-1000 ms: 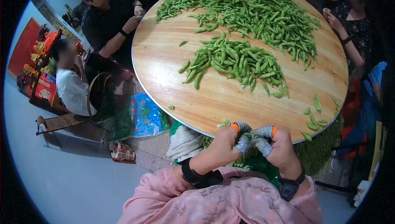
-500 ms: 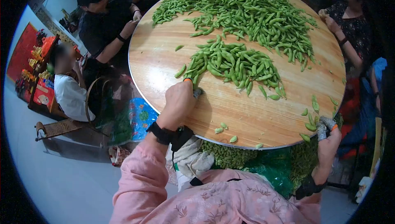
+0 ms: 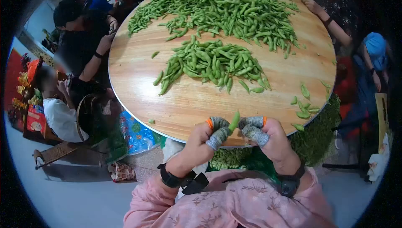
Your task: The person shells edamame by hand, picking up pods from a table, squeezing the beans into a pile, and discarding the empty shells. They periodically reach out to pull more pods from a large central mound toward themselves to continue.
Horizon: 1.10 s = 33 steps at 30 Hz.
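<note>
Near the front edge of the round wooden table, my left hand pinches a green bean pod that points upward. My right hand is close beside the pod, its wrapped thumb and index finger pressed together; whether they touch the pod or hold something is hidden. Grey finger covers with orange bands are on both hands. A small heap of pods lies beyond my hands, with a much larger heap behind it. Several loose pods rest by the right edge.
A person in black and a person in white sit at the left. Another person's arm reaches the table at the right. Below the table edge are shelled beans and a green pile. A blue bag lies lower left.
My left hand has left the small heap and now holds a pod at the front edge. My right hand has come in from the right edge to meet it. The view has shifted.
</note>
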Available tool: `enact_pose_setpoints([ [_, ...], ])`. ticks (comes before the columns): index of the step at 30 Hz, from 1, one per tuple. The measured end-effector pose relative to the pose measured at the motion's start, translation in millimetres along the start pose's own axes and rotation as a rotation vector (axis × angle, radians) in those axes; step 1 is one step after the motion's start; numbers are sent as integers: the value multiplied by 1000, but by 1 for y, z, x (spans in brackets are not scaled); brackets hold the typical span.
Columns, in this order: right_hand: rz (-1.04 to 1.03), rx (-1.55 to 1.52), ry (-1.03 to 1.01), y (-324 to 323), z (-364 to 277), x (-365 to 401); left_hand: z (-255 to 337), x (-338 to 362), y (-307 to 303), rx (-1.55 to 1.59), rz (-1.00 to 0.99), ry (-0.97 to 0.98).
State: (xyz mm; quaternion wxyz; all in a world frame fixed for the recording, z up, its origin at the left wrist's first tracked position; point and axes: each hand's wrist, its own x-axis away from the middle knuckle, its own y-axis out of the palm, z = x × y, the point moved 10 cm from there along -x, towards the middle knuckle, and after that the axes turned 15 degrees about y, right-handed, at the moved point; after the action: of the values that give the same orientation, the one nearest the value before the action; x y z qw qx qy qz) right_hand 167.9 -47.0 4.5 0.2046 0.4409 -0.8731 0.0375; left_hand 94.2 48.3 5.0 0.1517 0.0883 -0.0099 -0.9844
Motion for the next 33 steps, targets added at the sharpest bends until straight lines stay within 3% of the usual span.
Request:
enact_pose_setpoints([
  [2,-196,-251,88,12,7,-1,6,0,9,-115,-57,88],
  [3,-195,-252,91,13,6,0,16,0,13,-240,-105,184],
  [5,-223,-285,96,15,4,2,21,-1,13,-279,-114,189],
  [13,-188,-285,60,13,6,2,18,4,18,-493,-185,188],
  [20,-8,-51,39,1,13,-3,12,4,20,-321,-145,182],
  [25,22,29,-29,1,3,0,38,5,28,-981,-148,422],
  [28,-43,38,-17,4,8,-2,34,7,30,-1051,-173,503],
  [33,-104,-95,-53,10,11,-2,25,5,19,-603,-66,366],
])
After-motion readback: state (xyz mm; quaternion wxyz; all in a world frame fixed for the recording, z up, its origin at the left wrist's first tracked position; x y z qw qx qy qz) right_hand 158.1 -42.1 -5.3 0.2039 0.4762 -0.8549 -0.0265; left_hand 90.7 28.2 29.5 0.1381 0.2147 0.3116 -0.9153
